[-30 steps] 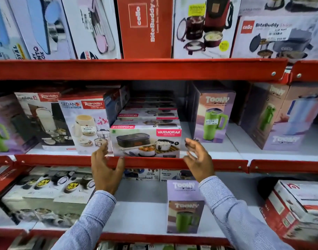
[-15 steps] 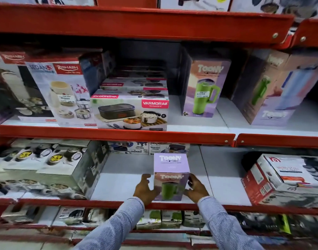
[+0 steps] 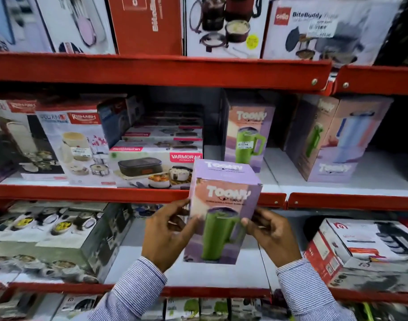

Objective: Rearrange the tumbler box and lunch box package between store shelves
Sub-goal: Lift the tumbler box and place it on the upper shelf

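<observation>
Right now we hold the tumbler box (image 3: 224,212) upright in the air, in front of the red shelf edge (image 3: 82,194), our left hand (image 3: 168,237) clasping its left side and our right hand (image 3: 271,235) its right. Just behind it, on the middle shelf, the lunch box package (image 3: 149,167) lies flat beside another tumbler carton (image 3: 247,137)
</observation>
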A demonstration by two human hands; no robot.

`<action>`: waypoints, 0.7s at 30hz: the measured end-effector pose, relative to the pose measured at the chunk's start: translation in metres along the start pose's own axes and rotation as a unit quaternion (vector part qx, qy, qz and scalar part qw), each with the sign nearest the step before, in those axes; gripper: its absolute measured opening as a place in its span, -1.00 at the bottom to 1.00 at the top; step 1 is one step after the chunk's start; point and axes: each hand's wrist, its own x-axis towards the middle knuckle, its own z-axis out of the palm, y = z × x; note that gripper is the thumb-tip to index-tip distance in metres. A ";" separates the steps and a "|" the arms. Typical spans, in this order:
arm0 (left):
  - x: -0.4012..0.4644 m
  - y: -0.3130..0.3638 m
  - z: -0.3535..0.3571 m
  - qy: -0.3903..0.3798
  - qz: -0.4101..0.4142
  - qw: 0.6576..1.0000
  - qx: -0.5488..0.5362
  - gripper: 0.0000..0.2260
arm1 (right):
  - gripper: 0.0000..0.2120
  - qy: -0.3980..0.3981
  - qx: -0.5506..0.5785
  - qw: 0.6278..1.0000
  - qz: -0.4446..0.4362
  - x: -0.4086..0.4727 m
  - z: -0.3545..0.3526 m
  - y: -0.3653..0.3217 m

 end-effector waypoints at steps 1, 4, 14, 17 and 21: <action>0.006 0.007 0.000 0.010 0.016 1.000 -0.001 -0.73 | -0.74 0.009 0.001 1.000 -0.014 0.003 0.000 -0.008; 0.017 0.023 0.003 0.016 0.039 0.999 -0.001 -0.68 | -0.76 0.039 -0.011 0.998 -0.052 0.009 -0.004 -0.028; 0.081 0.064 0.045 0.015 0.085 0.996 0.015 -0.44 | -0.69 0.107 -0.023 0.988 -0.108 0.056 -0.053 -0.081; 0.099 0.071 0.061 0.009 0.087 0.996 0.006 -0.45 | -0.67 0.100 -0.030 0.990 -0.093 0.077 -0.064 -0.081; 0.118 0.066 0.080 0.010 0.088 0.996 0.021 -0.40 | -0.50 0.101 -0.066 0.990 -0.076 0.106 -0.075 -0.070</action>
